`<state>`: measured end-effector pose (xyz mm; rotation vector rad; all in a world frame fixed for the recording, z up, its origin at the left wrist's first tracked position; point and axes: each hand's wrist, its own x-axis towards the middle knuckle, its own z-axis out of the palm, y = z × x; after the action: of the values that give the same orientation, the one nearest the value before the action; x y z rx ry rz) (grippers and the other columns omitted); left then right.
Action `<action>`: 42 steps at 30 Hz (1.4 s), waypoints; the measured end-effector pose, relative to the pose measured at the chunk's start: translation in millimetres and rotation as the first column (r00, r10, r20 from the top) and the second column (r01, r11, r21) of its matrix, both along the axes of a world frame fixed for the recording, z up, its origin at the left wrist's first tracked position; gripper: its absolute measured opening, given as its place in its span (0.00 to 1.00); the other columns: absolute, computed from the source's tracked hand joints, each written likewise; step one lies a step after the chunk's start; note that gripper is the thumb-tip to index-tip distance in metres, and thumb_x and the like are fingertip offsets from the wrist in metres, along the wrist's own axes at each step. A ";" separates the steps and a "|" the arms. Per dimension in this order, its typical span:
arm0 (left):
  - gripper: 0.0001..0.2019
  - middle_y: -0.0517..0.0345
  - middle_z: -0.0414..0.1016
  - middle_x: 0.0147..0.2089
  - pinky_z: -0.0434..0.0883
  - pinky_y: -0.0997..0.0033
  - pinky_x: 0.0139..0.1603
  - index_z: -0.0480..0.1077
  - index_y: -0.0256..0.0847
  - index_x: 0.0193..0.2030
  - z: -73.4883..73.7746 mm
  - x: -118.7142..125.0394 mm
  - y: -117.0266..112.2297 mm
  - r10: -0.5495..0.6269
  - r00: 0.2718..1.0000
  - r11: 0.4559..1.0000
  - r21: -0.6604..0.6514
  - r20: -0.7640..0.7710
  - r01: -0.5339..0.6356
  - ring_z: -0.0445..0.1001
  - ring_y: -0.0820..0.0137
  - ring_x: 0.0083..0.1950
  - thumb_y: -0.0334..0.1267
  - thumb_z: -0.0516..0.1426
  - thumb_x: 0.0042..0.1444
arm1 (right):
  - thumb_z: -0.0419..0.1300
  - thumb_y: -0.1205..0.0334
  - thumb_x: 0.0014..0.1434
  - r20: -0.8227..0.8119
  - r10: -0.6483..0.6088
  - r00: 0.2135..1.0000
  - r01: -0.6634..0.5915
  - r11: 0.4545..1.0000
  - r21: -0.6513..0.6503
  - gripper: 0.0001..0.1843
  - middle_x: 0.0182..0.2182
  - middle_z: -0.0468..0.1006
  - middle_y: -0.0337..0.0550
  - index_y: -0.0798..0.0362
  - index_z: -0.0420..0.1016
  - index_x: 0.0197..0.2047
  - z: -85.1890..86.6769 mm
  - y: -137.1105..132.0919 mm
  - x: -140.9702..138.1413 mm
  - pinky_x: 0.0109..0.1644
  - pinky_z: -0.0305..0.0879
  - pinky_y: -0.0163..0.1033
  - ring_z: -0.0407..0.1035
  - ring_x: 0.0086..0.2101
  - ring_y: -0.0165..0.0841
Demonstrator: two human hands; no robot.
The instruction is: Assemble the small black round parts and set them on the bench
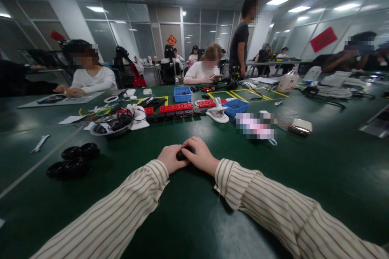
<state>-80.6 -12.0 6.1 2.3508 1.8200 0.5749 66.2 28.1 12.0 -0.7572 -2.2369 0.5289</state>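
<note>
Both my hands meet over the green table [127, 153], in front of me. Between them is a small black rounded object [183, 154]; most of it is hidden by the fingers, so I cannot make out its kind. My left hand [170, 159] is closed on its near left side. From above and the right, my right hand [201, 154] wraps over it, thumb lying across the top. Off to the left lie several black round parts [73, 161], apart from my hands.
A wrench [40, 143] lies far left. Beyond my hands are a metal bowl [112, 126] of dark parts, red and black blocks [179, 107], a white clip-like stand [218, 112] and blue bins [182, 94] [235, 107]. A power bank [300, 126] sits right. People sit across the table.
</note>
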 end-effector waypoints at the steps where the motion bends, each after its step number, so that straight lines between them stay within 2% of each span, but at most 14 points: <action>1: 0.12 0.58 0.71 0.32 0.64 0.71 0.36 0.67 0.39 0.36 -0.6 -1.7 1.0 -0.032 0.999 0.999 -0.005 0.019 0.032 0.70 0.67 0.35 0.43 0.57 0.46 | 0.58 0.68 0.53 -0.006 0.021 1.000 -0.021 1.000 -0.003 0.01 0.31 0.68 0.39 0.55 0.70 0.31 0.6 -0.4 0.5 0.43 0.56 0.37 0.60 0.36 0.31; 5: 0.14 0.57 0.71 0.32 0.65 0.70 0.37 0.68 0.38 0.37 -2.7 -6.5 3.9 -0.102 0.994 0.995 -0.014 0.035 0.102 0.70 0.66 0.35 0.44 0.57 0.46 | 0.56 0.73 0.51 -0.018 0.071 0.997 -0.071 0.997 -0.006 0.06 0.32 0.69 0.39 0.55 0.71 0.32 2.4 -3.2 1.8 0.44 0.55 0.38 0.60 0.37 0.31; 10: 0.16 0.57 0.72 0.35 0.65 0.68 0.39 0.67 0.39 0.36 -1.2 -3.6 2.2 -0.061 0.997 0.998 -0.020 0.036 0.062 0.70 0.65 0.37 0.49 0.58 0.46 | 0.55 0.67 0.55 -0.050 0.028 0.998 -0.028 1.000 -0.006 0.05 0.34 0.69 0.40 0.55 0.68 0.37 2.3 -4.6 1.4 0.44 0.56 0.38 0.61 0.37 0.32; 16: 0.18 0.57 0.71 0.32 0.65 0.68 0.36 0.65 0.39 0.33 0.1 0.0 0.4 -0.026 1.000 1.000 -0.001 -0.007 0.026 0.69 0.64 0.35 0.52 0.58 0.44 | 0.53 0.63 0.58 -0.035 -0.020 0.999 0.020 1.000 -0.010 0.07 0.34 0.69 0.42 0.56 0.67 0.38 -1.4 -2.4 0.0 0.44 0.57 0.38 0.61 0.38 0.32; 23: 0.16 0.56 0.72 0.34 0.66 0.67 0.39 0.66 0.39 0.35 -2.9 -1.3 1.9 -0.039 0.999 0.999 0.004 0.010 0.039 0.70 0.64 0.38 0.49 0.57 0.47 | 0.54 0.61 0.58 -0.017 -0.040 0.999 0.040 0.999 0.004 0.08 0.34 0.69 0.42 0.56 0.66 0.39 -3.1 -2.8 -0.4 0.43 0.57 0.38 0.61 0.37 0.31; 29: 0.16 0.54 0.72 0.38 0.66 0.66 0.42 0.66 0.38 0.39 -1.2 -1.9 2.4 -0.029 0.999 0.999 -0.042 0.024 0.030 0.70 0.62 0.41 0.45 0.58 0.45 | 0.62 0.57 0.50 0.051 -0.040 0.998 0.037 0.998 0.058 0.11 0.31 0.68 0.41 0.56 0.67 0.31 2.0 -4.9 0.7 0.40 0.57 0.37 0.61 0.35 0.32; 31: 0.16 0.55 0.72 0.37 0.66 0.67 0.41 0.66 0.39 0.38 0.5 -1.2 0.9 -0.029 0.999 0.999 -0.026 0.043 0.030 0.70 0.64 0.39 0.45 0.58 0.46 | 0.61 0.58 0.51 0.003 -0.027 1.000 0.027 0.998 0.055 0.10 0.31 0.68 0.41 0.55 0.68 0.32 3.5 -4.4 1.7 0.40 0.58 0.37 0.61 0.35 0.32; 33: 0.14 0.58 0.71 0.33 0.66 0.69 0.37 0.67 0.40 0.35 2.4 -0.4 -1.0 -0.025 0.999 1.000 -0.013 0.046 0.026 0.70 0.66 0.35 0.48 0.57 0.46 | 0.57 0.60 0.54 -0.135 -0.031 0.990 0.035 0.999 0.028 0.09 0.34 0.68 0.42 0.55 0.68 0.38 3.8 -1.7 2.6 0.41 0.59 0.37 0.62 0.36 0.32; 36: 0.15 0.61 0.68 0.28 0.64 0.71 0.32 0.66 0.41 0.32 3.9 -1.0 -2.2 -0.007 1.000 1.000 0.003 0.030 0.007 0.68 0.69 0.31 0.50 0.57 0.46 | 0.51 0.63 0.59 -0.291 -0.078 0.954 0.070 0.997 -0.036 0.12 0.38 0.67 0.44 0.54 0.66 0.46 0.9 7.9 3.5 0.41 0.60 0.36 0.62 0.38 0.31; 38: 0.14 0.61 0.68 0.28 0.64 0.71 0.33 0.66 0.41 0.32 3.5 -3.7 -1.2 0.037 0.999 0.999 0.014 0.020 -0.037 0.68 0.68 0.32 0.50 0.57 0.45 | 0.50 0.62 0.59 -0.285 -0.136 0.949 0.115 0.989 -0.089 0.11 0.37 0.66 0.44 0.54 0.67 0.44 -3.4 17.2 3.7 0.41 0.60 0.37 0.62 0.37 0.31; 42: 0.14 0.58 0.69 0.31 0.65 0.69 0.35 0.66 0.41 0.33 0.6 -14.0 3.2 0.167 0.986 0.986 0.015 0.004 -0.167 0.69 0.66 0.35 0.49 0.56 0.46 | 0.56 0.62 0.53 -0.192 -0.284 0.939 0.256 0.954 -0.156 0.10 0.36 0.65 0.43 0.56 0.65 0.39 -14.2 34.9 4.4 0.39 0.60 0.36 0.61 0.34 0.31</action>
<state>-94.5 -8.9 6.7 2.2189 2.0320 0.6118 70.6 63.0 -2.2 -1.0086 -1.8774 0.5926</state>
